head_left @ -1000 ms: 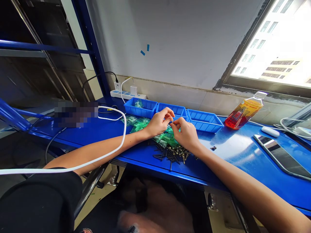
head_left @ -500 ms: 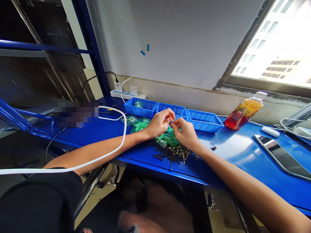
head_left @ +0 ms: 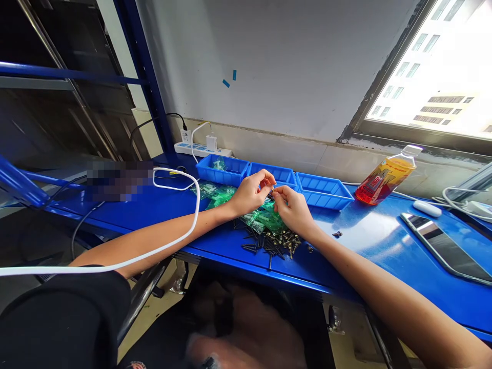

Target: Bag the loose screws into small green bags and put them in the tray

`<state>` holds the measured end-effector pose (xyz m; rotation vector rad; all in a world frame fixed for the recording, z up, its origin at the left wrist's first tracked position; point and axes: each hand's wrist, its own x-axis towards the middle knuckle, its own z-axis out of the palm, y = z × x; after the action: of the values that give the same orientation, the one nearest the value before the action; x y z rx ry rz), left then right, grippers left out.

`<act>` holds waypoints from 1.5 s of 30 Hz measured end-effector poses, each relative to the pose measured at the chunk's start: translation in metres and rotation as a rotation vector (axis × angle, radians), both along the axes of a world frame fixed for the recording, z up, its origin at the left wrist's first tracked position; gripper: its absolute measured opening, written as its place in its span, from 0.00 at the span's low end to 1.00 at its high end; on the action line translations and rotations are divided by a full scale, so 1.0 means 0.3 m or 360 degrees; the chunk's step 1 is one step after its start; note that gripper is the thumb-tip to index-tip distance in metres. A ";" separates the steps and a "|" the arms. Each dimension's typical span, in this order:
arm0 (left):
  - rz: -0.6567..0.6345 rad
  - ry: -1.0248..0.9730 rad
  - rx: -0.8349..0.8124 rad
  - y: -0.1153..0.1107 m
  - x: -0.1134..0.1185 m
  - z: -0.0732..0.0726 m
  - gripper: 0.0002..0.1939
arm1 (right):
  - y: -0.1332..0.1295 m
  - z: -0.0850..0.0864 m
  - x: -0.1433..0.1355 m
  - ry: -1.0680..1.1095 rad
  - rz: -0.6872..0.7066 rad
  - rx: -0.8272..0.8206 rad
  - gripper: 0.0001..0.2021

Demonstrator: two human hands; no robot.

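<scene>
My left hand point(head_left: 250, 196) and my right hand point(head_left: 294, 207) meet fingertip to fingertip above the blue table point(head_left: 226, 251). Both are closed in a pinch. A tiny dark piece shows between the fingertips, too small to name. Beneath the hands lies a heap of green plastic packets point(head_left: 221, 197), partly hidden by my left hand. In front of the packets spreads a pile of dark screws point(head_left: 269, 245), with brass-coloured fasteners point(head_left: 287, 241) at its right side.
Three blue bins stand behind my hands: the left bin point(head_left: 209, 174) holds a packet, beside the middle bin point(head_left: 272, 172) and right bin point(head_left: 326, 197). A drink bottle point(head_left: 386, 174) and a phone point(head_left: 448, 248) lie rightward. A white cable point(head_left: 161, 249) crosses before my left forearm.
My hands stay almost in place above the packets. The fingertips have shifted only slightly, and the small dark piece between them shows less.
</scene>
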<state>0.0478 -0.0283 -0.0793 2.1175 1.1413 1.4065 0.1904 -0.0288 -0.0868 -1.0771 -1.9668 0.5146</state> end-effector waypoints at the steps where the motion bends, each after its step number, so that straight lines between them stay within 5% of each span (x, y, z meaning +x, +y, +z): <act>1: -0.0001 0.0006 0.0001 0.000 -0.002 0.002 0.04 | -0.001 0.002 0.000 0.0009 -0.0004 0.0003 0.06; 13: 0.0003 0.0256 -0.0043 0.013 -0.025 0.020 0.05 | -0.002 0.013 0.003 0.0063 0.0010 -0.0002 0.09; 27: -0.0039 0.0002 -0.0290 0.035 -0.022 -0.001 0.07 | -0.011 0.014 -0.002 -0.0022 -0.0285 0.0169 0.03; 45: -0.0085 -0.0138 -0.0347 0.027 -0.018 0.003 0.05 | -0.003 -0.002 0.007 -0.0080 -0.0251 0.0338 0.05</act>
<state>0.0425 -0.0201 -0.0784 1.9036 1.1400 1.2743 0.1924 -0.0296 -0.0873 -1.1067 -1.9113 0.1902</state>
